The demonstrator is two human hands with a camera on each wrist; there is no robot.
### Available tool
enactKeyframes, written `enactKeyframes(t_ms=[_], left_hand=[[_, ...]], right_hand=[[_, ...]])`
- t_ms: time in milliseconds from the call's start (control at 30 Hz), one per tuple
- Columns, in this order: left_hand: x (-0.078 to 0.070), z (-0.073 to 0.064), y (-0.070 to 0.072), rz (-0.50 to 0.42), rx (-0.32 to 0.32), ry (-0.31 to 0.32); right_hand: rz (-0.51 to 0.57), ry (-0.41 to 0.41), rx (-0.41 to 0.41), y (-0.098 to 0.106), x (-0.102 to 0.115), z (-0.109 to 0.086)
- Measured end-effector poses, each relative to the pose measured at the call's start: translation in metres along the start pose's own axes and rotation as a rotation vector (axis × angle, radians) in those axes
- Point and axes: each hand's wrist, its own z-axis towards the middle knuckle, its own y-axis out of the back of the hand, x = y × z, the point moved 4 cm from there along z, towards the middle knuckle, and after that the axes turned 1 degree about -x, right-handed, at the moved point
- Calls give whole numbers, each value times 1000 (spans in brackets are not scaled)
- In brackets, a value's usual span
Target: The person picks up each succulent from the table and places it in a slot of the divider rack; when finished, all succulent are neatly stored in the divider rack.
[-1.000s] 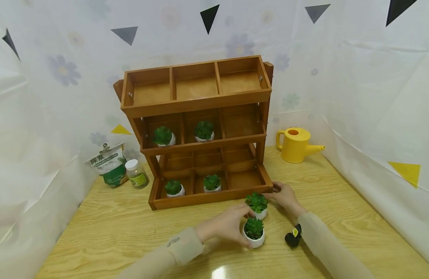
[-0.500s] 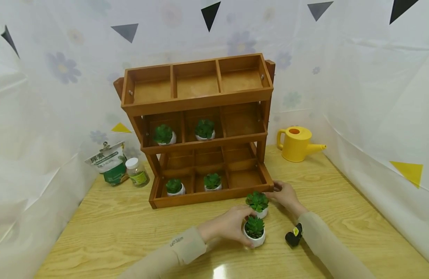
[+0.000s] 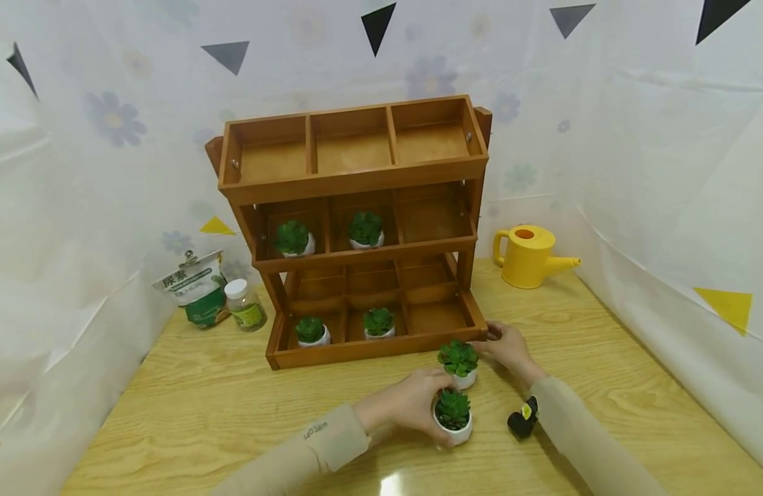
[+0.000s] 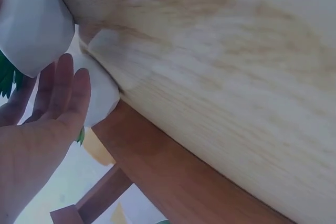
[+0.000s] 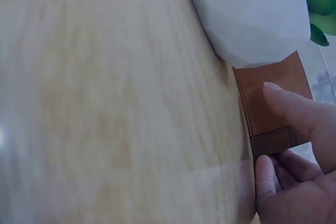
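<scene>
In the head view, my left hand (image 3: 412, 405) curls round a small succulent in a white pot (image 3: 461, 435), thumb on the near side and fingers behind. That pot (image 4: 37, 27) also shows beside the fingers in the left wrist view. Just behind it stands a second potted succulent (image 3: 458, 361), close to the rack's front right corner. My right hand (image 3: 507, 351) grips that corner of the brown wooden rack (image 3: 381, 350); in the right wrist view its thumb lies on the front board (image 5: 273, 103) and its fingers are at the side.
Two potted succulents sit in the bottom tier (image 3: 379, 324) and two in the middle tier (image 3: 366, 229). A yellow watering can (image 3: 526, 258) stands right of the rack. A clipped green-and-white bag (image 3: 198, 293) and a white-capped jar (image 3: 246, 308) are on the left.
My left hand and its potted succulent have shifted very slightly toward me. The right hand stays on the rack's corner, and the view has drifted a little.
</scene>
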Motion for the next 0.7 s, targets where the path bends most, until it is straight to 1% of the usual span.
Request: enactKeyframes(t_ms=[267,467,700], left_hand=[[2,-3,-1,-47,-6,-20],[2,-3,-2,-62,-1,-13],[-1,-3,-4,-75,-28,-27]], right_hand=[[-6,5,-1,0,-1,1],[-14,7,-8,0,-1,0],[-3,11,-8,-1,-1,0]])
